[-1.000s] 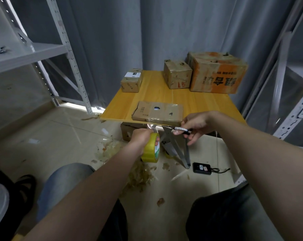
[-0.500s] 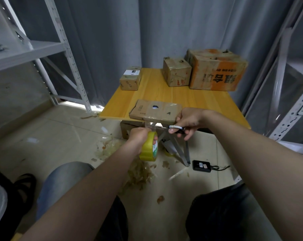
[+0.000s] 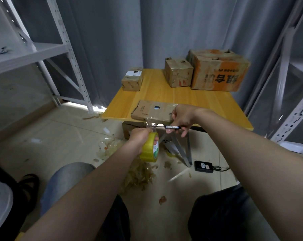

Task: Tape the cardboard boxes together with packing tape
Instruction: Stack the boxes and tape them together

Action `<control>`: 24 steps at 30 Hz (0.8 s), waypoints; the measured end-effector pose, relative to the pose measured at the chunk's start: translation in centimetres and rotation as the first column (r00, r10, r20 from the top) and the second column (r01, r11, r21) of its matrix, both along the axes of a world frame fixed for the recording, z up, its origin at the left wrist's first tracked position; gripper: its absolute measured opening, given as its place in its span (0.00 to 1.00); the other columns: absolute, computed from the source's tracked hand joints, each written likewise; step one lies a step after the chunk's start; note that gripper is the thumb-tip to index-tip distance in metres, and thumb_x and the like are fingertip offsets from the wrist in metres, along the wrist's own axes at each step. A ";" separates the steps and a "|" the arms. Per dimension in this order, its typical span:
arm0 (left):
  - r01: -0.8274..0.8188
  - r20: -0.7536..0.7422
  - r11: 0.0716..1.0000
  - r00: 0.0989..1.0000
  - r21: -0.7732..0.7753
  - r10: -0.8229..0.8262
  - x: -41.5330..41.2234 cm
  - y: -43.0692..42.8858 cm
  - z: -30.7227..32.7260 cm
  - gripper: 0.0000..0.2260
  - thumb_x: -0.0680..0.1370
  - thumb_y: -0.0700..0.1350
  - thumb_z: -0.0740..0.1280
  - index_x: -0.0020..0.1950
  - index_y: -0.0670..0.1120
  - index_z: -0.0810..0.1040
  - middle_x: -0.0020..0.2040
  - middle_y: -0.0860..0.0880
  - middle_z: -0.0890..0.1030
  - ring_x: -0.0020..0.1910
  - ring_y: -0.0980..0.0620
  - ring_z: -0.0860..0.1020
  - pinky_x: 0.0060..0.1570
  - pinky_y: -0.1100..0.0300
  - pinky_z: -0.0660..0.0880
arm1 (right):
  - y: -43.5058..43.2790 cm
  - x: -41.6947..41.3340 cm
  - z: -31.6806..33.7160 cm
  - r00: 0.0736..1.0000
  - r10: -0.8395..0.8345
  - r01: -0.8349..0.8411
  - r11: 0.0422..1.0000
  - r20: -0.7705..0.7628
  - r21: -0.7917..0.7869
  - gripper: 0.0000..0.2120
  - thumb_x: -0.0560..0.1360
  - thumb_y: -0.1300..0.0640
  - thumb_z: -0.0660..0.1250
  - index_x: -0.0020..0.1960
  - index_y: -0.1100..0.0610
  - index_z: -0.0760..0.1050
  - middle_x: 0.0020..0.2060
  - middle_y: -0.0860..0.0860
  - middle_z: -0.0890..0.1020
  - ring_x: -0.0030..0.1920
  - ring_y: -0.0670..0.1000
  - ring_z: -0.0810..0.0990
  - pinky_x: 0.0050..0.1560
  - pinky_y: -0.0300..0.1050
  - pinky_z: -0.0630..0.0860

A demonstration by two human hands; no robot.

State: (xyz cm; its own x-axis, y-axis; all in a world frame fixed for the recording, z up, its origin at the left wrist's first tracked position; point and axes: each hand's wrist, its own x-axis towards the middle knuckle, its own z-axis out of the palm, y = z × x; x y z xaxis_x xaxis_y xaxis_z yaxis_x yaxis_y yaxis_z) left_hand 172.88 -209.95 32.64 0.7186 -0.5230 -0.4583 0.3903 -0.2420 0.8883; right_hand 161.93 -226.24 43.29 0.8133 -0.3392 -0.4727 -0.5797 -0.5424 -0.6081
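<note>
The table (image 3: 164, 94) carries a flat cardboard box (image 3: 147, 112) at its near edge. Just below, the left hand (image 3: 138, 136) has its fingers curled around the tape roll (image 3: 149, 147). The right hand (image 3: 183, 117) pinches a thin tool (image 3: 171, 127), probably a cutter. The stretched tape strip (image 3: 151, 125) looks thin and sticky and will likely wrinkle, so better hold the stiff roll.

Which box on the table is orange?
The biggest box, at the back right of the table; the other three are plain brown.

Table (image 3: 157, 94) smooth yellow wood; boxes (image 3: 218, 70) worn matt cardboard; tape roll (image 3: 149, 147) glossy plastic; floor (image 3: 60, 136) glossy tile.
</note>
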 end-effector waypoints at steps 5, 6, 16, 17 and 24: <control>0.010 -0.002 1.000 1.000 0.007 -0.010 0.0 0.1 0.0 0.10 0.82 0.43 0.66 0.54 0.37 0.82 0.37 0.38 0.85 0.27 0.45 0.79 0.36 0.55 0.81 | -0.1 -0.1 -0.4 0.999 -0.027 0.027 1.000 0.030 0.005 0.19 0.67 0.60 0.84 0.32 0.57 0.72 0.31 0.59 0.82 0.30 0.53 0.79 0.32 0.46 0.83; 0.010 -0.005 1.000 1.000 0.009 -0.010 0.0 0.1 0.0 0.10 0.82 0.43 0.66 0.55 0.36 0.82 0.37 0.39 0.85 0.27 0.45 0.79 0.36 0.55 0.81 | -0.1 -0.2 -0.5 0.999 -0.034 0.033 0.999 0.039 0.008 0.21 0.67 0.60 0.84 0.32 0.57 0.71 0.31 0.59 0.82 0.31 0.54 0.79 0.32 0.46 0.83; 0.019 -0.037 1.000 0.999 -0.009 -0.019 -1.5 0.8 0.5 0.10 0.83 0.38 0.64 0.57 0.32 0.78 0.36 0.35 0.80 0.23 0.45 0.75 0.27 0.58 0.78 | 1.0 -0.1 0.7 0.996 0.042 -0.049 0.995 -0.073 -0.088 0.19 0.67 0.62 0.84 0.47 0.63 0.75 0.33 0.62 0.79 0.29 0.55 0.78 0.40 0.55 0.86; 0.022 -0.049 1.000 0.999 -0.014 -0.023 -1.7 0.9 0.7 0.09 0.83 0.37 0.64 0.57 0.32 0.78 0.37 0.34 0.79 0.23 0.45 0.75 0.26 0.57 0.77 | 1.2 -0.2 0.9 0.995 0.049 -0.057 0.994 -0.090 -0.090 0.18 0.68 0.62 0.84 0.48 0.64 0.76 0.33 0.62 0.79 0.29 0.55 0.78 0.40 0.55 0.86; 0.098 -0.052 0.993 0.994 0.060 -0.095 -2.1 1.3 1.0 0.10 0.82 0.37 0.65 0.55 0.29 0.78 0.39 0.32 0.80 0.25 0.43 0.77 0.28 0.54 0.77 | 2.9 -0.7 2.9 0.977 0.123 -0.126 0.992 -0.172 -0.007 0.10 0.73 0.59 0.79 0.46 0.61 0.80 0.30 0.56 0.80 0.22 0.46 0.69 0.29 0.43 0.81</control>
State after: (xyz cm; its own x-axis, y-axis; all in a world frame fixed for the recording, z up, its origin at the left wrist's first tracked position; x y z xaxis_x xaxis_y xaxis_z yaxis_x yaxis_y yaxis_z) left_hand 170.81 -208.67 33.68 0.6419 -0.5580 -0.5259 0.4054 -0.3353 0.8504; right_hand 161.26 -223.31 46.15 0.7575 -0.2500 -0.6031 -0.6013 -0.6268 -0.4955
